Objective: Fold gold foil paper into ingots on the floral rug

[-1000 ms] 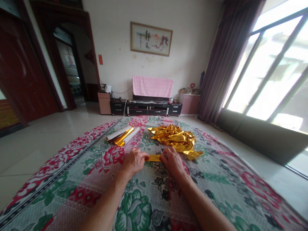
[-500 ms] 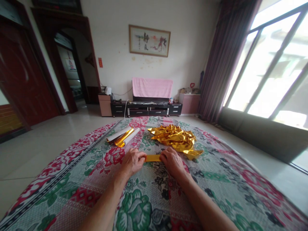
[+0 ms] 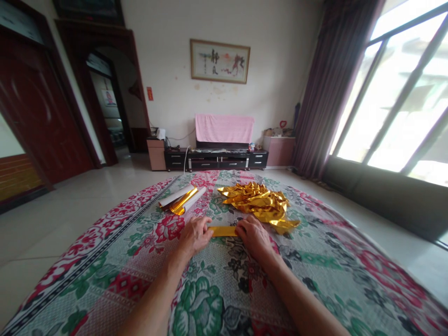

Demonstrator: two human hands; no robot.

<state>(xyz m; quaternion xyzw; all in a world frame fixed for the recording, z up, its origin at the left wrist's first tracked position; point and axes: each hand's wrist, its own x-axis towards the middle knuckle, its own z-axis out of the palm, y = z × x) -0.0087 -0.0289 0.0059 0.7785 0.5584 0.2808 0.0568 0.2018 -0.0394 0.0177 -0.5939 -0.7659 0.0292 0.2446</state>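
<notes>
A narrow folded strip of gold foil paper [image 3: 224, 231] stretches level between my two hands, low over the flowered cloth. My left hand [image 3: 194, 234] pinches its left end, with the index finger slightly raised. At the other end, the curled fingers of my right hand [image 3: 255, 236] grip the strip. Just beyond my right hand lies a heap of folded gold foil paper pieces [image 3: 257, 200]. Sheets of gold foil paper with white backs [image 3: 182, 199], loosely rolled, rest beyond my left hand.
A round table with a flowered cloth [image 3: 198, 303] fills the foreground. Behind it stands a low black cabinet [image 3: 219, 161] with a pink cloth [image 3: 224, 128] draped over what stands on it. A curtain [image 3: 320, 93] and window are at the right, a dark red door [image 3: 38, 102] at the left.
The view has shifted slightly, so everything sits a little further right. My left index finger has lifted a bit from the strip, and slightly more of the strip shows between my hands.
</notes>
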